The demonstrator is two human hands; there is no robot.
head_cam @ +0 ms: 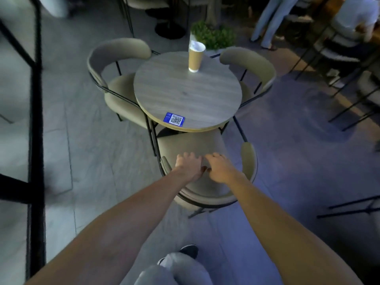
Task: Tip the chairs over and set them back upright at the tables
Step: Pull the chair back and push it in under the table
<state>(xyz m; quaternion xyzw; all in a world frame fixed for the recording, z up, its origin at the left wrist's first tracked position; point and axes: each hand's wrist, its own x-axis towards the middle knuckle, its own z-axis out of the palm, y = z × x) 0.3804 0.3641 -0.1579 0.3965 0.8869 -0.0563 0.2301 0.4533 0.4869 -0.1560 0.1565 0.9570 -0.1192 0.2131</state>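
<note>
The nearest beige padded chair [191,145] stands upright on black metal legs, its seat partly tucked under the round wooden table [185,93]. Its curved backrest [249,159] wraps around toward me. Both my arms reach over that backrest. My left hand [189,165] and my right hand [220,167] are side by side, palms down, just over the seat, fingers loosely bent and holding nothing. Whether they touch the cushion is unclear. Two more matching chairs stand upright, one at the table's left [117,58] and one at its right [257,64].
A paper cup [195,57] and a blue QR card [174,119] sit on the table. A potted plant [213,36] is behind it. A black metal frame [36,120] runs along the left. People and more chairs [349,44] occupy the back right. My shoe [188,250] shows below.
</note>
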